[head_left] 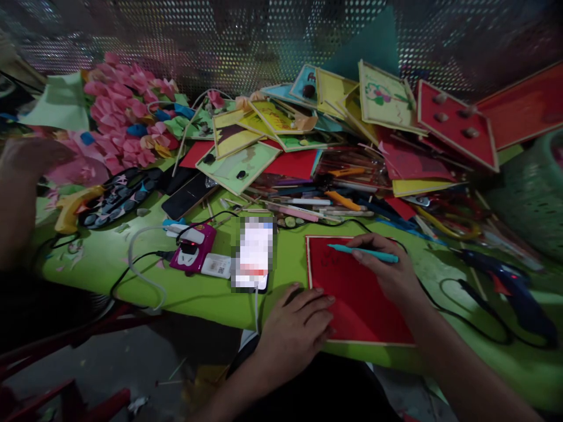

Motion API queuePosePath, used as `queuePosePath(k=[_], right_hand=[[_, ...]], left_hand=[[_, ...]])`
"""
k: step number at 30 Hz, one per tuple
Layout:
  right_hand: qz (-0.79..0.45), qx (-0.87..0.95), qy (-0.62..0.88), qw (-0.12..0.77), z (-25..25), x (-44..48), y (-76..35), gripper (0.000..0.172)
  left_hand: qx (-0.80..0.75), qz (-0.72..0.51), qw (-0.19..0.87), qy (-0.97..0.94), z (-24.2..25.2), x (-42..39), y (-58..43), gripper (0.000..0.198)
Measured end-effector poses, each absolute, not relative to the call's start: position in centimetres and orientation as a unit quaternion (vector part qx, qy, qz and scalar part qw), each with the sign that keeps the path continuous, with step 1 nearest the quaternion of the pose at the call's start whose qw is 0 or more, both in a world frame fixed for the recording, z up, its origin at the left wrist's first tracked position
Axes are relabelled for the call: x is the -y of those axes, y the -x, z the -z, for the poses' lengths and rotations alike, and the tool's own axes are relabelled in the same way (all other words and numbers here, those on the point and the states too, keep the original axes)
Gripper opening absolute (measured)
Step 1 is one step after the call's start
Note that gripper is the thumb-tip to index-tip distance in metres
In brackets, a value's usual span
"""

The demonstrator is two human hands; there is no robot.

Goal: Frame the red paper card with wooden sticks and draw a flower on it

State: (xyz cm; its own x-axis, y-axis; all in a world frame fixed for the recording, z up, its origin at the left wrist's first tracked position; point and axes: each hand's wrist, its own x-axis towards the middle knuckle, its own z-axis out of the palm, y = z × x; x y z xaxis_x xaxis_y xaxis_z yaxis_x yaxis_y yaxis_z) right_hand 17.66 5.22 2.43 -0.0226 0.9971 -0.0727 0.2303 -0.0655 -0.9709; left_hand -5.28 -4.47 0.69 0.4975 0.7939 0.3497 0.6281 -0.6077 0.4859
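A red card with a pale wooden border (360,305) lies flat at the near edge of the green table (114,264). My left hand (297,328) rests on the card's lower left corner, fingers stretched flat. My right hand (387,266) is closed on a teal pen (363,251), held almost level with its tip over the card's upper left part. Faint marks show on the card near the tip.
A phone (253,253) on a cable lies left of the card, beside a magenta device (193,249). A blue glue gun (505,287) lies to the right. Behind are piled pens, scissors (343,199), framed cards and pink paper flowers (123,123). Another person's blurred hand (21,187) is at the left edge.
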Motion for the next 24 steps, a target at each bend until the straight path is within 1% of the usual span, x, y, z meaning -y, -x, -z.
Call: queuePosePath(k=[4,10,24], right_hand=[[-0.459,0.545,0.572,0.405,-2.54,-5.2,-17.56,0.012],[-0.436,0.556,0.584,0.399,-3.0,-5.08,-17.21,0.016],[-0.444,0.559,0.576,0.398,-2.85,-5.02,-17.2,0.013]], left_hand=[[-0.412,-0.277,0.148,-0.855,-0.61,4.46,5.34,0.017],[-0.418,-0.263,0.155,-0.856,-0.44,4.57,5.24,0.018],[-0.417,-0.262,0.144,-0.858,-0.74,4.46,5.33,0.018]])
